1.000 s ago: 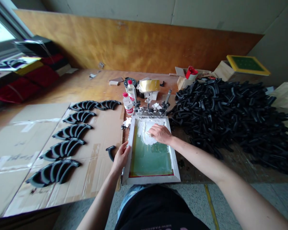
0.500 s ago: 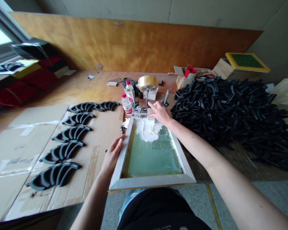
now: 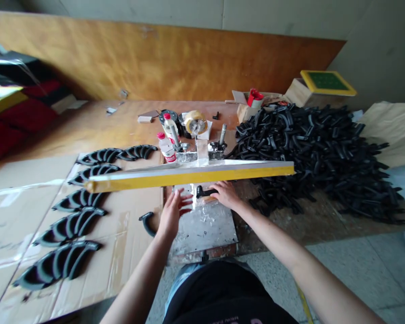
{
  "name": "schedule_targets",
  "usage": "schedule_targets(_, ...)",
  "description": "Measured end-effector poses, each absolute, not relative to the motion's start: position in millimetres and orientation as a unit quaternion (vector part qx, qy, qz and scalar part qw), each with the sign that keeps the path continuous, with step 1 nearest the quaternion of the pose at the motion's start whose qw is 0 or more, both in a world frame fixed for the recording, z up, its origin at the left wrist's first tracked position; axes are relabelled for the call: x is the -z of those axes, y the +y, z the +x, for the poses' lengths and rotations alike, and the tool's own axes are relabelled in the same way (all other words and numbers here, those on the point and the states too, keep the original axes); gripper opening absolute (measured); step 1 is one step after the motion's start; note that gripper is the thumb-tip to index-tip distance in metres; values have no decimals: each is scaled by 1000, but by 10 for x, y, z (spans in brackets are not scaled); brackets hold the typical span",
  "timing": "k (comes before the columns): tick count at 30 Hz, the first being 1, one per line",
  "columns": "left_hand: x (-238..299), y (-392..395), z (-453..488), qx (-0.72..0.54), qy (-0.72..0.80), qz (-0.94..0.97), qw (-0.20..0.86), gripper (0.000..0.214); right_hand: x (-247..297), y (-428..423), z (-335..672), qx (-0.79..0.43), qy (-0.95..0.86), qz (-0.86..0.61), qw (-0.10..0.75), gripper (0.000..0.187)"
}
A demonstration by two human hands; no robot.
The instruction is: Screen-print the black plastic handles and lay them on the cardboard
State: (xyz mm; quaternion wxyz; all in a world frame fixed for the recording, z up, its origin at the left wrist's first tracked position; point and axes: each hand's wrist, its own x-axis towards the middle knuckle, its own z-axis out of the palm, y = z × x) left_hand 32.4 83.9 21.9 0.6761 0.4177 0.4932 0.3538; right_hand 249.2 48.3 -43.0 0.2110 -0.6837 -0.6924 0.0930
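Note:
A screen-printing frame [image 3: 195, 175] is tilted up off its base and shows its yellow front edge. Under it, on the stained metal plate [image 3: 204, 229], lies a black curved plastic handle [image 3: 205, 192]. The fingers of my right hand [image 3: 227, 194] are closed on the handle's right end, partly hidden by the frame. My left hand [image 3: 173, 211] is left of the handle, fingers apart and holding nothing. A pale squeegee [image 3: 202, 153] stands upright at the hinge clamp [image 3: 185, 156]. Left of my left hand, a single curved handle [image 3: 149, 223] rests on the cardboard [image 3: 121, 252].
Rows of curved handles [image 3: 59, 261] lie on the cardboard at left. A large heap of black handles [image 3: 310, 153] covers the table's right side. Two red-capped bottles [image 3: 165, 148], a roll of tape [image 3: 195, 122] and a red can [image 3: 255, 98] stand behind.
The frame has swung up from lying flat. My left hand has left its side and moved right, below it. My right hand has let go of the squeegee and come down to the handle.

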Motion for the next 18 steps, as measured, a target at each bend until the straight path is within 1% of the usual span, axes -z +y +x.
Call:
schedule_targets(2, 33, 589, 372, -242, 500, 392, 733, 63, 406, 381, 2215, -72, -689, -690, 209, 18)
schedule_targets(4, 202, 424, 369, -209, 507, 370, 750, 57, 349, 259, 1984, -63, -727, -650, 209, 20)
schedule_targets(7, 345, 442, 122, -218, 554, 402, 696, 47, 271, 67, 1946, -96, -826, -518, 200, 28)
schedule_targets(8, 392, 513, -46, -216, 578, 422, 664, 45, 255, 10, 2068, -108, -831, -512, 186, 31)
schedule_targets(10, 519, 704, -488, -212, 627, 450, 600, 45, 243, -90, 2512, -110, -777, -607, 125, 34)
schedule_targets(12, 690, 890, -973, -202, 702, 441, 522, 46, 268, -177, 3109, -84, -634, -769, 6, 35)
schedule_targets(13, 779, 960, -1187, -200, 730, 435, 489, 45, 297, -218, 3403, -82, -591, -802, -23, 33)
schedule_targets(16, 974, 1051, -1570, -147, 765, 455, 431, 43, 416, -318, 4045, -101, -546, -829, -67, 23)
schedule_targets(18, 986, 1044, -1601, -136, 736, 525, 404, 42, 478, -340, 4222, -118, -541, -829, -79, 16)
